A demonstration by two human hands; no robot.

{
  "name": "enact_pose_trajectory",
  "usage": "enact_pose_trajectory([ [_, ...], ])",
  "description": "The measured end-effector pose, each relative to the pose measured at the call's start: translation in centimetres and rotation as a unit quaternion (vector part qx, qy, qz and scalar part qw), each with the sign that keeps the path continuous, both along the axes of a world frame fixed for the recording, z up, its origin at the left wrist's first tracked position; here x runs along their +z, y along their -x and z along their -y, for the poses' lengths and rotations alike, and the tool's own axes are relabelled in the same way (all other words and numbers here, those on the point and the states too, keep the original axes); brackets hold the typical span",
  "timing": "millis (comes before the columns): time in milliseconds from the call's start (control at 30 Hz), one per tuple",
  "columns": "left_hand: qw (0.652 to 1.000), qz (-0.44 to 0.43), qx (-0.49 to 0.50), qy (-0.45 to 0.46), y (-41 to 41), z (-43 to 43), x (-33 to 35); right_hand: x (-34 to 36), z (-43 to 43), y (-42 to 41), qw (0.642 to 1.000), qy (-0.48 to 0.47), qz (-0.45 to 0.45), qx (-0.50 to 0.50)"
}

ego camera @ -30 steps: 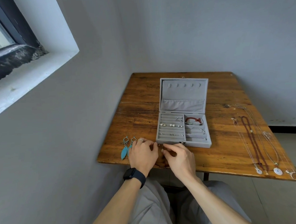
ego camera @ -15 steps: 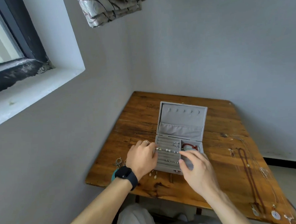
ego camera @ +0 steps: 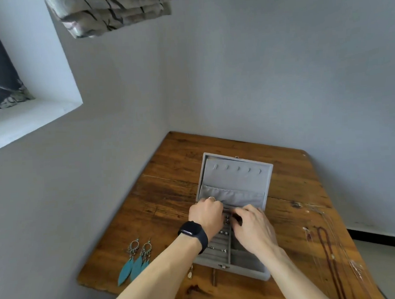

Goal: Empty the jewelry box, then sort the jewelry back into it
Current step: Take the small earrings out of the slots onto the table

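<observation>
On the wooden table (ego camera: 171, 196), around its middle, the jewelry box (ego camera: 235, 184) sits open, covered inside and out in pale grey velvet; its lid leans back, lined with a row of small hooks above a gathered pocket; its base is split into ridged rolls on the left, where a few small studs (ego camera: 222, 233) are tucked, and plain compartments on the right; a little metal clasp (ego camera: 223, 266) shows on the near wall; both hands are over the far end of the base, close together; the left hand (ego camera: 205, 214), with a black watch (ego camera: 193, 233) at the wrist, bends its fingers down out of sight, so I cannot tell whether they pinch anything; the right hand (ego camera: 253, 228) curls its fingers toward the rolls, and its grip is hidden too; turquoise feather earrings (ego camera: 134, 264) lie left of the box; thin necklaces (ego camera: 330, 252) lie well apart to the right
</observation>
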State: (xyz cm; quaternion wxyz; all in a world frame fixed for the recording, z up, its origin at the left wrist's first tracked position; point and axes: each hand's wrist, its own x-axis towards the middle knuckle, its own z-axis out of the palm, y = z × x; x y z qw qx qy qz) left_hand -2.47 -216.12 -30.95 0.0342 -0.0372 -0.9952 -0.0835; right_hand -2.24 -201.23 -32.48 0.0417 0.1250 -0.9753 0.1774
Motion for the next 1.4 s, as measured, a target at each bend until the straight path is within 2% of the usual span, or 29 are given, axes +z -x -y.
enact_pose_trajectory([
  [267, 0.998, -0.021, -0.004, 0.053, 0.5, -0.7, -0.7, -0.4, 0.8, 1.4, 0.998, -0.054, -0.028, 0.003],
  [367, 0.999, -0.023, -0.012, 0.046, 0.2, -0.6, -1.2, -0.6, 1.3, 1.2, 0.998, -0.060, -0.021, -0.019],
  [467, 0.999, -0.026, 0.013, -0.021, 0.2, -0.1, -1.7, -0.4, 1.9, 1.6, 0.998, -0.007, 0.036, -0.057],
  [567, 0.989, -0.017, 0.047, -0.140, -0.2, 0.8, -1.5, -0.6, 2.0, 1.9, 0.992, 0.056, 0.080, -0.083],
  [700, 0.954, -0.037, 0.070, -0.289, -2.0, 2.4, 0.0, 0.1, 1.5, 0.4, 0.969, 0.216, 0.086, -0.089],
  [833, 0.933, -0.066, 0.061, -0.349, -5.5, 3.9, 1.0, 1.5, 0.9, -3.6, 0.941, 0.325, 0.056, -0.080],
  [1000, 0.930, -0.063, 0.064, -0.356, -11.1, 5.0, -1.0, 0.5, 0.9, -9.8, 0.930, 0.362, 0.041, -0.050],
  [1133, 0.947, -0.038, 0.075, -0.312, -14.4, 4.6, -3.0, -2.3, 1.4, -13.4, 0.935, 0.343, 0.075, -0.058],
  [1267, 0.967, -0.026, 0.081, -0.240, -15.7, 3.9, -3.8, -4.0, 1.9, -15.2, 0.945, 0.313, 0.069, -0.064],
  [1400, 0.971, -0.009, 0.088, -0.221, -15.6, 3.8, -4.0, -4.3, 2.2, -15.3, 0.952, 0.291, 0.067, -0.067],
])
